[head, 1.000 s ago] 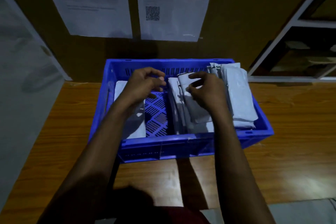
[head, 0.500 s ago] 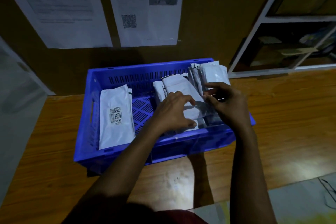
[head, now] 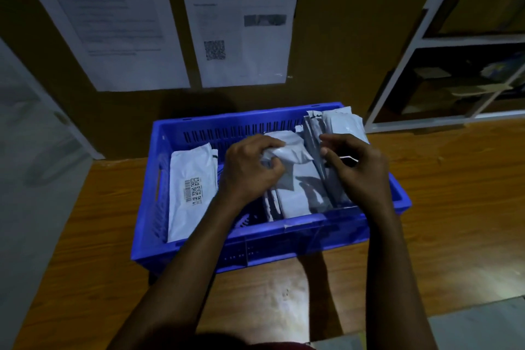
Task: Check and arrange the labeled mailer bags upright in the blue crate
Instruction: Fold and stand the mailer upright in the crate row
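L hand (head: 250, 170) now clenched on mailer bag (head: 287, 150) top, crumpled; R hand (head: 355, 170) fingers curled on stack (head: 321, 133).

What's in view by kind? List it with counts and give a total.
Blue crate: 1
Papers pinned on the wall: 2
Hands, left hand and right hand: 2
Mailer bags: several, packed too tightly to count
Total without bags: 5

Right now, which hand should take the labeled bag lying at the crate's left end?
Left. The left hand is nearer the labeled bag in the blue crate, though clutching a crumpled mailer. The right hand sits among the upright bags.
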Demonstrator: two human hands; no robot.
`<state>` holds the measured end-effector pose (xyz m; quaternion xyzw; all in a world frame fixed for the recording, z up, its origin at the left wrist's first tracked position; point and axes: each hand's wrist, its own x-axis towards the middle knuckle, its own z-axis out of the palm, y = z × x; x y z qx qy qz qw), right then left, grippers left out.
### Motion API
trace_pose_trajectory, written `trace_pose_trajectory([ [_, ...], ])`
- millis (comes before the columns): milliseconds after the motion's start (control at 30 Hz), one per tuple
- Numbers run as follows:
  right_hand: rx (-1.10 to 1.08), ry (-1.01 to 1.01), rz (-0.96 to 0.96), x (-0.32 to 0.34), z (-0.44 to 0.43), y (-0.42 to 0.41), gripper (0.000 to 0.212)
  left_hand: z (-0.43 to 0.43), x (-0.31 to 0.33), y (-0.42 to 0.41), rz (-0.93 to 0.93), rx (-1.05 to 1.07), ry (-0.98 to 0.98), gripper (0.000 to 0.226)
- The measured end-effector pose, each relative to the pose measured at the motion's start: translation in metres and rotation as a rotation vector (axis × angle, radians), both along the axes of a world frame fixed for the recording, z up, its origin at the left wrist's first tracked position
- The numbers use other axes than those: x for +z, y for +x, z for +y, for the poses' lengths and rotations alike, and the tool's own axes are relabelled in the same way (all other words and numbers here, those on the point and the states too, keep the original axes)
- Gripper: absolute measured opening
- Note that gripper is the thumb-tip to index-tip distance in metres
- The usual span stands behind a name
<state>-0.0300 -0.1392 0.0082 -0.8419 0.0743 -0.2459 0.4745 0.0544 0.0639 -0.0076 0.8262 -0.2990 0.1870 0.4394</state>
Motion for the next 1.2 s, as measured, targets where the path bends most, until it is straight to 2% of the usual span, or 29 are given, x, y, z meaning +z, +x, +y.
trace_pose_trajectory([
  [67,0.012,0.038,-0.021,0.002,0.006,0.004,0.024,0.013,0.002,0.005,-0.002,0.065,-0.101,0.031],
  [233,0.049,0.037,-0.038,0.000,0.016,0.018,0.025,0.046,0.004,0.013,0.161,0.128,-0.319,0.030],
  [433,0.157,0.033,0.012,-0.004,0.026,0.030,0.039,0.088,0.012,0.012,0.256,0.048,-0.484,0.032],
  [467,0.161,0.083,0.025,-0.005,0.028,0.032,0.040,0.096,0.012,0.013,0.256,0.021,-0.506,0.032],
  [533,0.144,0.306,0.083,-0.006,0.031,0.035,0.044,0.109,0.011,0.014,0.254,-0.050,-0.541,0.032],
  [600,0.122,0.591,0.155,-0.004,0.035,0.040,0.060,0.115,0.011,0.012,0.243,-0.143,-0.556,0.028],
  [667,0.074,0.735,0.187,-0.003,0.035,0.045,0.068,0.118,0.009,0.009,0.258,-0.224,-0.554,0.031],
  [800,0.028,0.796,0.182,-0.003,0.029,0.045,0.044,0.121,-0.005,0.008,0.329,-0.288,-0.547,0.049],
  [833,0.033,0.785,0.160,-0.003,0.027,0.043,0.043,0.121,-0.007,0.008,0.324,-0.293,-0.536,0.047],
  [933,0.058,0.729,0.116,0.000,0.026,0.038,0.044,0.120,-0.009,0.007,0.319,-0.315,-0.552,0.020],
  [967,0.073,0.724,0.106,0.001,0.026,0.036,0.044,0.120,-0.008,0.008,0.327,-0.314,-0.558,0.017],
  [1100,0.108,0.767,0.089,0.008,0.023,0.028,0.039,0.120,-0.007,0.013,0.314,-0.309,-0.501,0.032],
  [1200,0.170,0.803,0.083,0.010,0.019,0.021,0.037,0.118,-0.005,0.013,0.361,-0.288,-0.542,0.027],
])
